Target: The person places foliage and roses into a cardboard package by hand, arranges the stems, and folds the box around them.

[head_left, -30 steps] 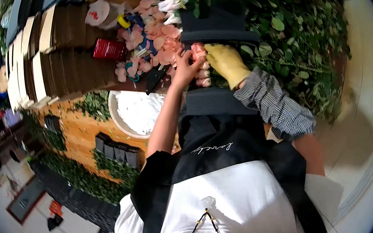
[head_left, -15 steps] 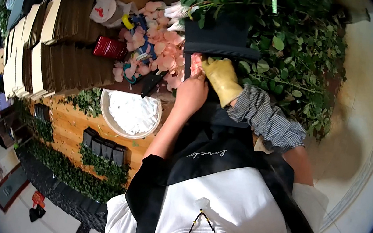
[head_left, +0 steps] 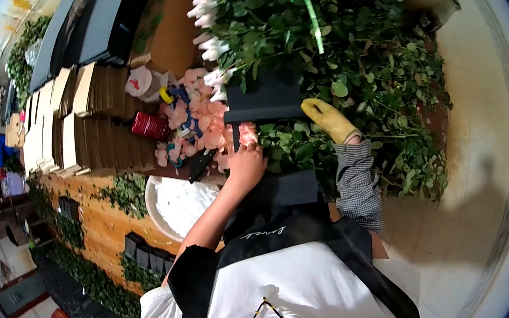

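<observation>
My bare left hand (head_left: 247, 163) has its fingers wrapped round the lower part of a pink rose bloom (head_left: 247, 133), just below a black board (head_left: 262, 99). A narrow dark strip runs beside the bloom on its left. To the right, my right hand (head_left: 331, 121), in a yellow rubber glove with a checked sleeve, is by the board's right end, over green rose foliage (head_left: 376, 111). Its gloved fingers are curled together; what they hold, if anything, I cannot make out. Near my waist lies another dark flat piece (head_left: 289, 188).
Loose pink petals (head_left: 211, 124) lie left of the board with a black-handled tool (head_left: 201, 166) and a red box (head_left: 150, 126). Stacked cardboard sheets (head_left: 103, 139) stand farther left. A round tub (head_left: 180, 207) of white pieces is below. White-wrapped bundles (head_left: 207, 8) line the foliage.
My gloved right hand has left the pink bloom and moved right, to the board's end. My left hand stays on the bloom. The whole view has shifted and turned a little.
</observation>
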Demonstrator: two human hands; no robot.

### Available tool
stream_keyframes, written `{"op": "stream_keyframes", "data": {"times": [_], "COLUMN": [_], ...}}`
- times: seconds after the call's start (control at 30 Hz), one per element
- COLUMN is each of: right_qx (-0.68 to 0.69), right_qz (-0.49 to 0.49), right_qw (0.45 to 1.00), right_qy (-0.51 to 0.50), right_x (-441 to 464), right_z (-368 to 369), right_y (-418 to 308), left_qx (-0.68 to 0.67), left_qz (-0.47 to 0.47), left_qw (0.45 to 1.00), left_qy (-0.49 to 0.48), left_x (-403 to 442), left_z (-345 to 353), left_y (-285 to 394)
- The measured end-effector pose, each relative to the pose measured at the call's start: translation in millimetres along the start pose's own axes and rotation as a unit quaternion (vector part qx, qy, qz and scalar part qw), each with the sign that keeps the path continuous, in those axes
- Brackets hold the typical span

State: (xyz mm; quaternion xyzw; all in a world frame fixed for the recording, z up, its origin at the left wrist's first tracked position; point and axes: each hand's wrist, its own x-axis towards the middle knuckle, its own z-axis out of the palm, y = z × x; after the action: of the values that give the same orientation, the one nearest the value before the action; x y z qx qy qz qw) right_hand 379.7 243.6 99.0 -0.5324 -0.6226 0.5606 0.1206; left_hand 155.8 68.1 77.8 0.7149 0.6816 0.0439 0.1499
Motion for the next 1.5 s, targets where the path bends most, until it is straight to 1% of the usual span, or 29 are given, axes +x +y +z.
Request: {"op": "stream_keyframes", "data": {"times": [0.03, 0.07, 0.1, 0.17, 0.2, 0.23, 0.3, 0.37, 0.4, 0.43, 0.5, 0.53, 0.57, 0.63, 0.67, 0.7, 0.73, 0.77, 0.8, 0.83, 0.87, 0.9, 0.97, 1.03, 1.07, 1.13, 1.3, 1.37, 1.5], "right_qx": [-0.027, 0.053, 0.065, 0.239, 0.317, 0.267, 0.432, 0.463, 0.415, 0.339, 0.137, 0.04, -0.053, -0.119, -0.149, -0.246, -0.313, -0.408, -0.5, -0.567, -0.575, -0.584, -0.585, -0.57, -0.573, -0.577, -0.576, -0.565, -0.546], "right_qz": [-0.018, -0.079, -0.167, -0.163, -0.243, -0.251, -0.316, -0.295, -0.314, -0.293, -0.232, -0.235, -0.273, -0.268, -0.237, -0.315, -0.356, -0.397, -0.39, -0.362, -0.346, -0.332, -0.324, -0.325, -0.321, -0.307, -0.327, -0.342, -0.346], "right_qw": [0.999, 0.995, 0.981, 0.956, 0.915, 0.928, 0.845, 0.835, 0.842, 0.868, 0.91, 0.928, 0.917, 0.892, 0.89, 0.848, 0.813, 0.767, 0.738, 0.717, 0.721, 0.722, 0.724, 0.736, 0.735, 0.739, 0.734, 0.74, 0.754], "right_qy": [0.022, 0.029, 0.07, 0.044, 0.051, 0.071, 0.008, -0.039, -0.14, -0.212, -0.316, -0.287, -0.286, -0.345, -0.36, -0.349, -0.34, -0.297, -0.229, -0.183, -0.174, -0.164, -0.168, -0.166, -0.169, -0.162, -0.152, -0.126, -0.116], "right_x": [-11.2, -19.9, -28.2, -50.8, -61.0, -69.5, -86.6, -88.7, -78.4, -67.3, -48.7, -34.6, -17.0, 4.3, 15.9, 23.4, 18.4, 3.6, -16.3, -30.5, -36.0, -34.7, -33.9, -31.7, -30.0, -31.4, -38.6, -39.1, -40.5], "right_z": [-1.4, -0.6, 2.3, -3.8, 1.5, 0.3, 4.3, -1.4, -8.6, -9.1, 6.6, 32.9, 47.7, 68.8, 76.9, 83.7, 87.2, 91.4, 102.6, 114.2, 119.5, 121.9, 122.1, 122.7, 123.3, 122.0, 120.6, 121.2, 120.1], "right_y": [-14.5, -25.6, -37.6, -42.5, -47.7, -41.0, -55.5, -45.5, -31.1, -37.7, -64.3, -65.4, -65.3, -74.6, -65.3, -57.4, -50.0, -43.1, -35.2, -27.9, -24.3, -25.0, -27.9, -18.7, -19.4, -19.7, -23.2, -19.6, -16.5], "left_qx": [0.005, 0.004, -0.004, 0.005, 0.002, 0.005, 0.002, 0.007, -0.001, -0.078, -0.143, -0.05, 0.046, 0.237, 0.135, -0.057, -0.169, -0.228, -0.166, -0.108, -0.011, 0.064, 0.115, 0.243, 0.242, 0.208, 0.26, 0.337, 0.38], "left_qz": [0.001, 0.0, -0.005, -0.008, -0.013, -0.017, -0.038, -0.018, -0.037, 0.031, 0.072, 0.107, 0.135, 0.177, 0.156, 0.077, -0.001, -0.076, -0.124, -0.18, -0.274, -0.242, -0.308, -0.385, -0.377, -0.465, -0.455, -0.479, -0.453], "left_qw": [1.0, 1.0, 1.0, 1.0, 1.0, 1.0, 0.999, 1.0, 0.999, 0.989, 0.954, 0.965, 0.966, 0.944, 0.978, 0.99, 0.972, 0.958, 0.978, 0.972, 0.938, 0.871, 0.819, 0.777, 0.78, 0.789, 0.807, 0.78, 0.764], "left_qy": [0.008, 0.01, -0.006, -0.007, 0.002, -0.016, -0.023, -0.016, 0.001, 0.123, 0.254, 0.236, 0.214, 0.145, 0.028, -0.105, -0.162, -0.156, -0.026, 0.101, 0.213, 0.422, 0.471, 0.435, 0.438, 0.343, 0.273, 0.222, 0.257], "left_x": [-0.8, -0.5, 0.3, 1.8, 3.4, 3.4, 0.1, 0.5, -0.5, -6.2, -22.8, -29.2, -30.8, -33.3, -41.3, -54.0, -69.0, -85.7, -101.8, -117.7, -123.1, -124.4, -131.3, -121.3, -116.1, -103.9, -96.4, -87.7, -78.5], "left_z": [0.9, -1.0, -0.2, 6.2, 8.6, 9.2, 13.0, 17.5, 9.3, -4.8, -4.7, 9.4, 26.9, 55.7, 22.6, -42.6, -95.1, -142.0, -168.9, -196.0, -214.4, -221.6, -245.5, -234.4, -233.4, -226.2, -230.9, -238.5, -238.8], "left_y": [2.4, 3.1, 2.1, 0.2, -0.9, -1.4, -4.2, -7.2, -4.8, -0.4, -2.0, -9.9, -21.8, -58.1, -70.4, -76.4, -86.9, -98.0, -117.9, -138.3, -159.5, -193.2, -237.5, -285.2, -293.0, -297.7, -290.6, -277.2, -275.6]}}
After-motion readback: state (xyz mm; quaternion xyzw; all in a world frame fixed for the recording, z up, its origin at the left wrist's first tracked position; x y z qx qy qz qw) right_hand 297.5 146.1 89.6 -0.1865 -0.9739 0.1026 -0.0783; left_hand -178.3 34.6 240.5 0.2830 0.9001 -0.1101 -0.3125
